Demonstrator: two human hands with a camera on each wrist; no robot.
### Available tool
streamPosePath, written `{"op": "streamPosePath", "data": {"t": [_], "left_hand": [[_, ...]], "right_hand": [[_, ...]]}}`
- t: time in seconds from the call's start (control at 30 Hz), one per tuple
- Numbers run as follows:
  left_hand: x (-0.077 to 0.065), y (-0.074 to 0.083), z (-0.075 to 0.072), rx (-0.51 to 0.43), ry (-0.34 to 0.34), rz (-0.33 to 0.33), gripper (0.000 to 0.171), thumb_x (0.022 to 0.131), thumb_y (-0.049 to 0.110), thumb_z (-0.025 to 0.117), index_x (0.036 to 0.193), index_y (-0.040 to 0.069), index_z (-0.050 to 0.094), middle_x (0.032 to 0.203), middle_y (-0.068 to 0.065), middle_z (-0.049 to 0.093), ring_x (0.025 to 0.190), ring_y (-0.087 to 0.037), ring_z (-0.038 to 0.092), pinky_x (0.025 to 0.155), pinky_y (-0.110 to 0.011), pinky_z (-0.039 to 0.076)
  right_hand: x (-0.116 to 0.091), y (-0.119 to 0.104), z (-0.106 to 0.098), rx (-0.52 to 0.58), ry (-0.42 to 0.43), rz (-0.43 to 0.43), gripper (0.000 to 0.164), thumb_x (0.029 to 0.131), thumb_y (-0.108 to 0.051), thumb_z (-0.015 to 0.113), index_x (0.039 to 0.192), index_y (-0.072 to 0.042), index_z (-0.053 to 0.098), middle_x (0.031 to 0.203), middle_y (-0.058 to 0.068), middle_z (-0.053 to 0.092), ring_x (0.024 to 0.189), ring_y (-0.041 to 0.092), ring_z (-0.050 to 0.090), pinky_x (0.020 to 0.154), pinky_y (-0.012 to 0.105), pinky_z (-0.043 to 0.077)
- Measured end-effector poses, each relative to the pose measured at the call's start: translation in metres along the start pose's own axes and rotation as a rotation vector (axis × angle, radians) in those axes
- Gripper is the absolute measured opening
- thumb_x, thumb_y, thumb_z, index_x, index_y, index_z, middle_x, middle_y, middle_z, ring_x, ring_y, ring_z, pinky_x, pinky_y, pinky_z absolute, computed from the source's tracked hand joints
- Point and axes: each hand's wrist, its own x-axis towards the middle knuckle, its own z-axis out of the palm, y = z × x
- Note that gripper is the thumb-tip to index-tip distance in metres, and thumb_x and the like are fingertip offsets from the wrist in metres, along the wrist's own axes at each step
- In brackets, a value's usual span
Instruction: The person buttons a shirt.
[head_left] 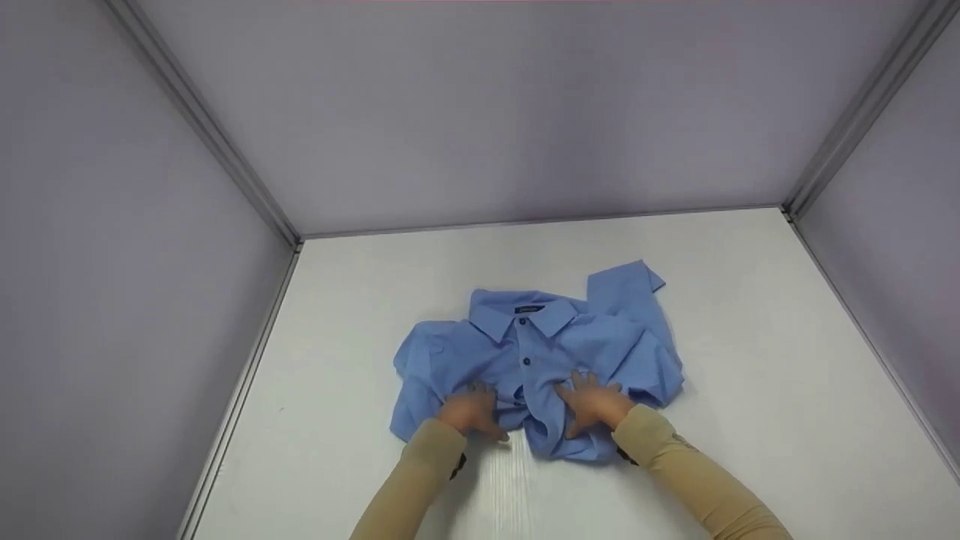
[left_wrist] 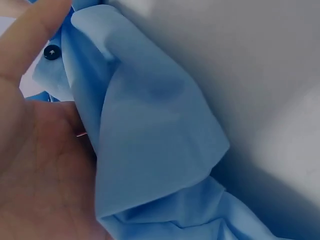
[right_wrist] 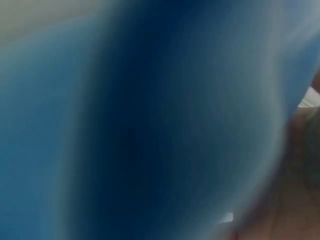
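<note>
A blue button-up shirt (head_left: 559, 345) lies rumpled on the white table, its collar at the far side and a dark label inside the neck. My left hand (head_left: 474, 411) rests on the lower left front, fingers spread and thumb toward the shirt's near edge. On the lower right front, my right hand (head_left: 591, 403) presses with spread fingers. In the left wrist view, a loose fold of the shirt (left_wrist: 155, 130) stands beside the palm, and a dark button (left_wrist: 52, 52) shows near the thumb. Blurred blue cloth (right_wrist: 215, 110) covers most of the right wrist view, hiding much of that hand.
One sleeve (head_left: 622, 289) bends back beyond the right shoulder, its cuff pointing away. The white table (head_left: 345, 300) extends around the shirt. Grey panels close it in at the back (head_left: 480, 112), left (head_left: 112, 262) and right (head_left: 900, 225).
</note>
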Motion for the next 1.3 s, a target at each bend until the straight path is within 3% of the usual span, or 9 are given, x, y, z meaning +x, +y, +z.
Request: {"op": "streamPosePath", "data": {"t": [0.3, 0.47, 0.67, 0.77, 0.87, 0.97, 1.03, 1.13, 1.3], "left_hand": [[0.034, -0.001, -0.005, 0.018, -0.045, -0.089, 0.091, 0.059, 0.043, 0.062, 0.125, 0.002, 0.015, 0.128, -0.015, 0.012, 0.114, -0.028, 0.010, 0.077, -0.057, 0.014], [0.050, -0.006, -0.002, 0.089, 0.052, -0.100, 0.089, 0.060, 0.045, 0.059, 0.125, 0.003, 0.015, 0.128, -0.014, 0.012, 0.115, -0.027, 0.010, 0.078, -0.055, 0.017], [0.057, -0.008, -0.008, 0.024, 0.071, -0.091, 0.088, 0.061, 0.052, 0.053, 0.125, 0.004, 0.016, 0.127, -0.015, 0.013, 0.114, -0.028, 0.009, 0.078, -0.056, 0.012], [0.059, -0.004, -0.009, -0.062, 0.187, -0.073, 0.074, 0.062, 0.053, 0.051, 0.117, 0.007, 0.035, 0.119, -0.011, 0.032, 0.108, -0.026, 0.025, 0.078, -0.056, 0.014], [0.062, 0.005, -0.010, -0.123, 0.400, -0.064, 0.042, 0.064, 0.043, 0.054, 0.089, 0.010, 0.051, 0.092, -0.003, 0.046, 0.088, -0.020, 0.041, 0.073, -0.050, 0.024], [0.065, 0.015, -0.013, -0.153, 0.573, -0.072, 0.020, 0.067, 0.029, 0.057, 0.070, 0.012, 0.046, 0.072, 0.001, 0.044, 0.070, -0.016, 0.044, 0.064, -0.040, 0.030], [0.066, 0.022, -0.013, -0.165, 0.619, -0.071, 0.019, 0.068, 0.023, 0.058, 0.065, 0.012, 0.042, 0.065, 0.001, 0.042, 0.061, -0.016, 0.044, 0.056, -0.035, 0.032], [0.065, 0.027, -0.008, -0.198, 0.596, -0.054, 0.015, 0.071, 0.018, 0.055, 0.065, 0.010, 0.044, 0.060, -0.001, 0.045, 0.056, -0.018, 0.047, 0.049, -0.032, 0.035], [0.061, 0.026, 0.010, -0.143, 0.533, 0.021, 0.008, 0.069, 0.011, 0.056, 0.073, 0.006, 0.050, 0.065, -0.005, 0.050, 0.061, -0.021, 0.051, 0.051, -0.031, 0.038]], "right_hand": [[0.026, 0.017, -0.009, 0.080, 0.030, 0.026, 0.070, 0.066, -0.037, 0.058, 0.124, -0.017, 0.024, 0.127, 0.021, 0.006, 0.111, 0.040, 0.003, 0.064, 0.065, 0.013], [0.042, 0.023, -0.012, 0.080, 0.084, 0.027, 0.069, 0.068, -0.039, 0.054, 0.125, -0.017, 0.023, 0.127, 0.021, 0.004, 0.110, 0.041, 0.001, 0.063, 0.066, 0.011], [0.050, 0.028, -0.015, 0.116, 0.136, 0.032, 0.062, 0.070, -0.039, 0.050, 0.124, -0.021, 0.025, 0.128, 0.018, 0.005, 0.112, 0.038, 0.000, 0.065, 0.066, 0.006], [0.048, 0.026, -0.013, 0.147, 0.261, 0.044, 0.049, 0.071, -0.032, 0.049, 0.116, -0.016, 0.040, 0.125, 0.016, 0.018, 0.111, 0.036, 0.012, 0.067, 0.065, 0.004], [0.048, 0.017, -0.013, 0.164, 0.484, 0.036, 0.031, 0.070, -0.023, 0.050, 0.098, -0.009, 0.052, 0.109, 0.014, 0.037, 0.100, 0.031, 0.031, 0.072, 0.059, 0.015], [0.049, 0.003, -0.015, 0.225, 0.689, -0.042, 0.014, 0.069, -0.016, 0.051, 0.080, -0.007, 0.051, 0.083, 0.007, 0.044, 0.077, 0.022, 0.042, 0.068, 0.040, 0.030], [0.050, -0.005, -0.014, 0.273, 0.758, -0.110, 0.009, 0.068, -0.014, 0.052, 0.072, -0.008, 0.047, 0.069, 0.002, 0.041, 0.062, 0.017, 0.040, 0.055, 0.031, 0.032], [0.052, -0.012, -0.010, 0.366, 0.745, -0.175, 0.014, 0.067, -0.013, 0.053, 0.065, -0.008, 0.041, 0.059, -0.001, 0.035, 0.051, 0.014, 0.035, 0.046, 0.027, 0.029], [0.056, -0.016, 0.006, 0.436, 0.631, -0.151, 0.021, 0.067, -0.021, 0.057, 0.065, -0.006, 0.043, 0.054, -0.002, 0.036, 0.046, 0.011, 0.034, 0.041, 0.024, 0.028]]}}
